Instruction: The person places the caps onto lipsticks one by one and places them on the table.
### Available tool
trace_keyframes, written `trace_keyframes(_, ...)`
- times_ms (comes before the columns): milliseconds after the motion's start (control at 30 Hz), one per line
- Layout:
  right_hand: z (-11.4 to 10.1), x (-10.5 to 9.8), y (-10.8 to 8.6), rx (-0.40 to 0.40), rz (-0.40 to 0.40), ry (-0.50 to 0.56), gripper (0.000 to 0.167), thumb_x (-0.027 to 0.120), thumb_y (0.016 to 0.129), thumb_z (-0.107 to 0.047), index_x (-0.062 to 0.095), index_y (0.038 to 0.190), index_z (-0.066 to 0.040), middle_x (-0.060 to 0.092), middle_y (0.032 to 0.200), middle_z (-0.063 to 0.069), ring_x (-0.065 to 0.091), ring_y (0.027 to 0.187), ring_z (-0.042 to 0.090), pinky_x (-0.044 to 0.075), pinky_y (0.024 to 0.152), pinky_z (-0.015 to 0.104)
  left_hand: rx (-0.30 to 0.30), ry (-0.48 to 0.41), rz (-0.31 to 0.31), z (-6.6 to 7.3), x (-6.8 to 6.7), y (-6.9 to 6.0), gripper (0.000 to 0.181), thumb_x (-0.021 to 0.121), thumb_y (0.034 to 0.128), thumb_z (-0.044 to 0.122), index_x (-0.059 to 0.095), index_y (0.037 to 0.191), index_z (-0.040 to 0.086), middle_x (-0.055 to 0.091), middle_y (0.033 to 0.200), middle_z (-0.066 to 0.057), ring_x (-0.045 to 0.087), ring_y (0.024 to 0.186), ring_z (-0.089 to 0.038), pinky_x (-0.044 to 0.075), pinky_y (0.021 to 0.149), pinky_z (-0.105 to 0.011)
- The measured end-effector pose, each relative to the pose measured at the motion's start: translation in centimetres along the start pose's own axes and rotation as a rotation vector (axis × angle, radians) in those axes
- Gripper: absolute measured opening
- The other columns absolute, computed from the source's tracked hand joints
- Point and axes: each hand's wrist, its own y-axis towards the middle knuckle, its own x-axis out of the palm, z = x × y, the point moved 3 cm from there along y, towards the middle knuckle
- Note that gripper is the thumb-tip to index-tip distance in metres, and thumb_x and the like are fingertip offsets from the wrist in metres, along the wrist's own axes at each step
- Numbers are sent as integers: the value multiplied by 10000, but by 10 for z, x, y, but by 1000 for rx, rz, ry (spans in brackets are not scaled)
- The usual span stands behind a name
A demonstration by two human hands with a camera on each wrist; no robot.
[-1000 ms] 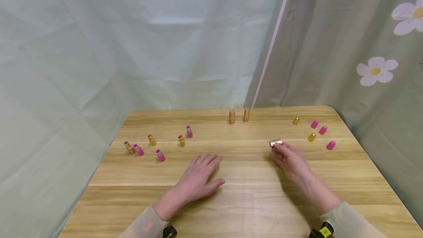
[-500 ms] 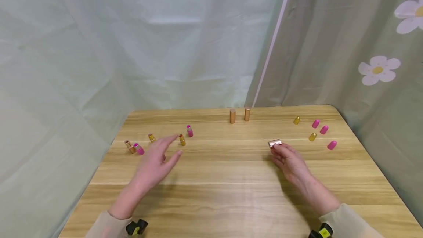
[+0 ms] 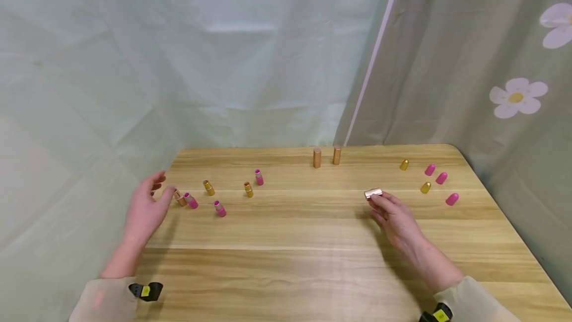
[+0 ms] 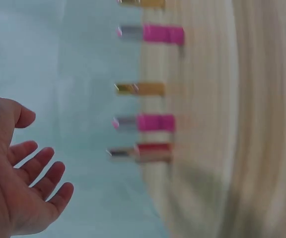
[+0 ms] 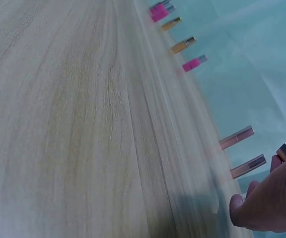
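Note:
In the head view my left hand (image 3: 146, 207) hovers at the table's left edge with fingers loosely bent, just left of a rose-gold lipstick tube (image 3: 179, 198). The left wrist view shows a gap between that hand (image 4: 21, 183) and the rose-gold tube (image 4: 154, 152). Beside it stand pink lipstick tubes (image 3: 190, 201) and gold ones (image 3: 208, 188), all without caps. On the right, thumb and fingers of my right hand (image 3: 397, 217) pinch a shiny rose-gold lipstick cap (image 3: 373, 193), held sideways above the table.
Two rose-gold capped lipsticks (image 3: 317, 158) stand upright at the back of the wooden table (image 3: 286, 272). Several rounded pink caps (image 3: 452, 199) and gold caps (image 3: 426, 188) stand at the right. A pale curtain (image 3: 268, 63) hangs behind the table's back edge.
My left hand has swung from the middle of the table across to the left, passing over the tubes to the rose-gold one. The right hand keeps holding the cap in nearly the same place.

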Motion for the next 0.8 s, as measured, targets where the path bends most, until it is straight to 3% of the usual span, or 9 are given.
trace_keyframes(100,-1,-2,-1,-1,9,-10,121,579,1043,-91,636,989,-183,693,942,-97,637,1038,85,412,1093,341,-74,-5,-17,-23,1,5,581,536,1037,206,379,1509,-95,508,1386,-336,484,1213,-482,401,951,-575)
trace_keyframes(267,-1,-6,0,5,30,-11,103,585,1041,-91,625,1030,-185,698,933,-105,647,1007,74,433,1068,326,-183,-32,-126,-56,13,7,613,525,1018,169,319,1493,-160,471,1386,-381,475,1223,-522,398,990,-559)
trace_keyframes(467,0,-6,0,3,30,-12,153,594,1034,-75,659,977,-202,710,933,-99,657,987,68,454,1054,321,-308,-55,-224,-78,31,6,665,570,997,181,285,1482,-176,429,1409,-391,458,1289,-525,389,1068,-560)
trace_keyframes(667,1,-6,-2,-1,21,-30,114,620,1025,-90,664,992,-189,711,953,-94,653,975,52,488,1012,302,-279,-15,-235,-85,40,8,646,642,986,186,357,1412,-206,480,1342,-398,509,1242,-525,416,1053,-578)
trace_keyframes(800,2,-6,-2,5,20,-32,93,623,1022,-82,650,1025,-171,714,956,-85,655,976,59,492,1017,312,-224,44,-197,-87,44,8,594,685,973,211,451,1354,-181,551,1279,-373,567,1168,-498,439,1007,-580)
